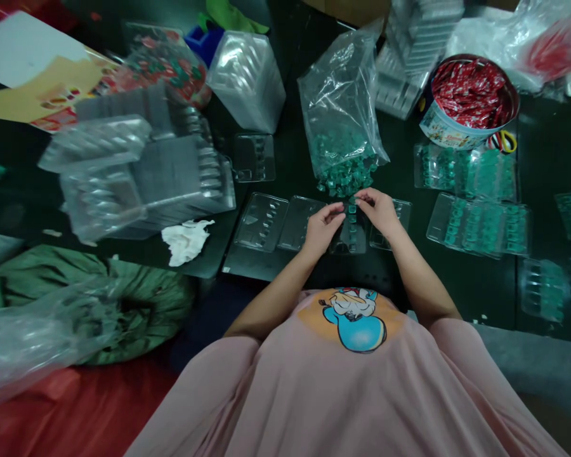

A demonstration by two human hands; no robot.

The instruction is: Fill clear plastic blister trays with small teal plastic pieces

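My left hand (324, 226) and my right hand (379, 209) meet over a clear plastic blister tray (352, 236) on the dark table. Both hands have their fingers pinched together at the tray's top, close to small green pieces (349, 209). What the fingertips hold is too small to name. Just beyond the hands lies a clear bag (341, 114) with green pieces spilling from its mouth (345, 178). Two empty clear trays (261, 221) (299, 222) lie side by side left of my hands.
Trays filled with green pieces (478, 225) lie at the right. A round tin of red packets (471, 95) stands at the back right. Stacks of clear trays (137, 171) fill the left. A crumpled white tissue (186, 240) and a green sack (124, 298) lie near the left.
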